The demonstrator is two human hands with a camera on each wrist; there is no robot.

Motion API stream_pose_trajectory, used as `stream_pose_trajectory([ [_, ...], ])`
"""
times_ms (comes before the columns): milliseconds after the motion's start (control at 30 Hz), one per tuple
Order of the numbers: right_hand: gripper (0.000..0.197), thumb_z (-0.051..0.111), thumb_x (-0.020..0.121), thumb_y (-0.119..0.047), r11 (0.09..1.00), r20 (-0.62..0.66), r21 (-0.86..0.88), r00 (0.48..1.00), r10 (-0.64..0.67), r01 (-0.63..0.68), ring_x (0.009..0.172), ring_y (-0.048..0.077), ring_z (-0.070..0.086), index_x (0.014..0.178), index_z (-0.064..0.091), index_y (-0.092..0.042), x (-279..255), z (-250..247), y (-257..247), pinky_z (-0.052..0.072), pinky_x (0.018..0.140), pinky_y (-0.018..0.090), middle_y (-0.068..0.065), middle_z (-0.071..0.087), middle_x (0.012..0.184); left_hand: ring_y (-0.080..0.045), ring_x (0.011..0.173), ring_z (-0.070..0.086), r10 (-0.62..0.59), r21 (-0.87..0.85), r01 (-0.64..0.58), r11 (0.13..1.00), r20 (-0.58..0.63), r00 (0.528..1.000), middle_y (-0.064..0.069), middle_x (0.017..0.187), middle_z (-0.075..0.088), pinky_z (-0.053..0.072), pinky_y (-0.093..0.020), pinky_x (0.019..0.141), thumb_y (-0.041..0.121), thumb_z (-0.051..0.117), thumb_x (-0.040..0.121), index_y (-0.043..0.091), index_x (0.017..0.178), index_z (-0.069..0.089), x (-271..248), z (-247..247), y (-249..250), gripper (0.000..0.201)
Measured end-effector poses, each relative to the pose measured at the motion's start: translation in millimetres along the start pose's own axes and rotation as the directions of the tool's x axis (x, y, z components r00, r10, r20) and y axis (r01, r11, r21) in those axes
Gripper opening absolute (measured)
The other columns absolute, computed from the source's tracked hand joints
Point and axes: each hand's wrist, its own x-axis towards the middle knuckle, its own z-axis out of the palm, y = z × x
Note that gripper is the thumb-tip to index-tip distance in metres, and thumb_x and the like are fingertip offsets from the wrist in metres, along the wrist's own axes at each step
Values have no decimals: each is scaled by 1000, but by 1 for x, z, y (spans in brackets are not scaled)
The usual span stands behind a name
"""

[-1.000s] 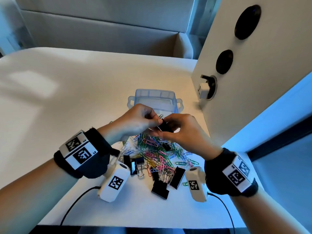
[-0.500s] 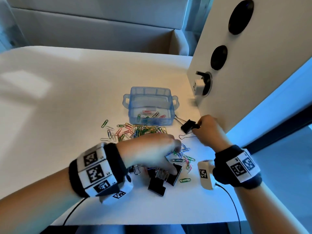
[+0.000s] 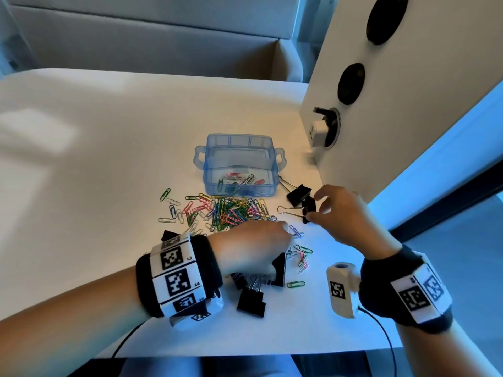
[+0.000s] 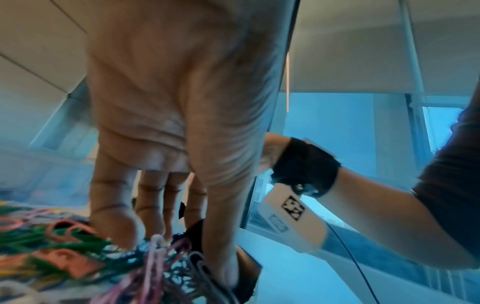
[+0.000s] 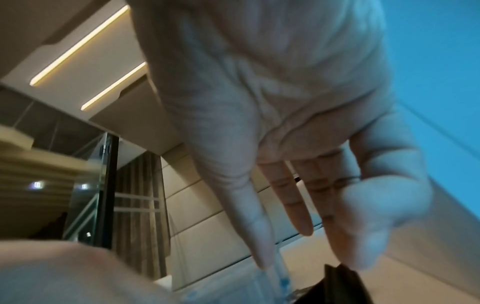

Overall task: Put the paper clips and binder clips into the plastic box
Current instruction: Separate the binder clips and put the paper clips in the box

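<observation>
1. Paper clips (image 3: 231, 212), in many colours, lie in a loose heap on the table (image 3: 81, 164), just in front of the plastic box (image 3: 241, 164) and toward the table's right edge; a few more (image 3: 300, 254) lie scattered closer to the front edge.
2. Plastic box: translucent blue, open, with a handle at each end, standing near the right edge beside the white upright panel (image 3: 408, 104). It holds only a few paper clips (image 3: 239, 178) in its front part; no binder clip can be seen inside.
3. Binder clips: two black ones (image 3: 302, 198) lie just right of the box with their wire handles spread; several more (image 3: 251, 295) lie near the front edge.
4. Left hand (image 3: 250, 248): lowered onto the near end of the heap, fingers (image 4: 111, 216) extended downward into the clips and the thumb against a black binder clip. Whether it has closed on anything cannot be told.
5. Right hand (image 3: 343, 213): spread, fingers apart, fingertips at or just over the two binder clips beside the box. It appears to hold nothing.
6. Step in hand, as judged: gathering, early in the task, since most clips are outside the box.
7. Next move, as judged: each hand must close on its clips and carry them over the box rim. Tangled paper clips may trail or drop on the way.
</observation>
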Motion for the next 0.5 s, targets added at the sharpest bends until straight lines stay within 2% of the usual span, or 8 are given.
stream_pose_trajectory([
  [67, 25, 73, 76, -22, 994, 30, 104, 999, -37, 34, 61, 22, 58, 98, 63, -18, -9, 0, 0, 54, 63, 34, 7, 70, 85, -21, 101, 52, 37, 34, -37, 999, 3, 999, -4, 106, 51, 41, -34, 76, 26, 68, 83, 13, 105, 59, -2, -5, -1, 27],
  [133, 21, 72, 77, -20, 978, 60, 192, 994, -94, 81, 65, 27, 62, 96, 65, -16, -17, 2, -3, 58, 62, 40, 4, 70, 83, -18, 101, 51, 44, -59, -46, 997, -33, 999, -2, 106, 55, 42, -35, 84, 27, 68, 83, 18, 96, 61, -2, -14, -5, 17],
  [200, 23, 73, 76, -20, 941, 144, 321, 977, -157, 104, 72, 31, 67, 97, 67, -13, -21, 5, -7, 59, 57, 38, 4, 71, 83, -19, 91, 55, 38, -152, -57, 987, -124, 992, 0, 93, 60, 46, -36, 79, 23, 69, 82, 24, 82, 58, -1, -20, -12, 11],
  [267, 24, 76, 74, -19, 909, 206, 398, 953, -222, 126, 72, 27, 67, 95, 69, -11, -22, 6, -12, 53, 57, 31, 6, 73, 85, -19, 81, 59, 15, -195, -60, 979, -221, 975, 1, 83, 64, 48, -35, 71, 18, 67, 82, 28, 76, 53, 0, -25, -15, 18],
  [367, 15, 77, 70, -5, 877, 161, 436, 941, -297, 202, 63, 19, 58, 83, 70, -9, -20, 9, -20, 46, 61, 28, 6, 71, 74, -18, 80, 59, 17, -210, -95, 973, -344, 939, -1, 83, 66, 43, -23, 68, 14, 66, 81, 19, 83, 60, -1, -31, -21, 8],
  [400, 14, 76, 69, -3, 886, 124, 408, 948, -294, 221, 59, 16, 56, 79, 69, -11, -18, 11, -22, 45, 59, 26, 4, 68, 69, -18, 81, 60, 7, -224, -97, 970, -371, 928, -1, 84, 66, 45, -25, 69, 13, 68, 80, 18, 86, 60, -2, -33, -23, 11],
  [467, 18, 75, 68, -3, 917, 62, 318, 960, -274, 242, 52, 15, 53, 76, 67, -16, -16, 13, -24, 44, 55, 25, 2, 63, 63, -15, 83, 60, -26, -290, -95, 952, -388, 921, 2, 91, 65, 49, -30, 72, 17, 75, 77, 19, 96, 58, -6, -36, -29, 26],
  [500, 17, 75, 68, -3, 922, 52, 309, 963, -263, 235, 51, 18, 54, 75, 65, -15, -15, 12, -25, 46, 53, 27, 5, 63, 63, -13, 85, 60, -42, -297, -88, 951, -406, 913, 4, 96, 64, 49, -28, 73, 21, 78, 74, 20, 103, 56, -9, -38, -33, 36],
])
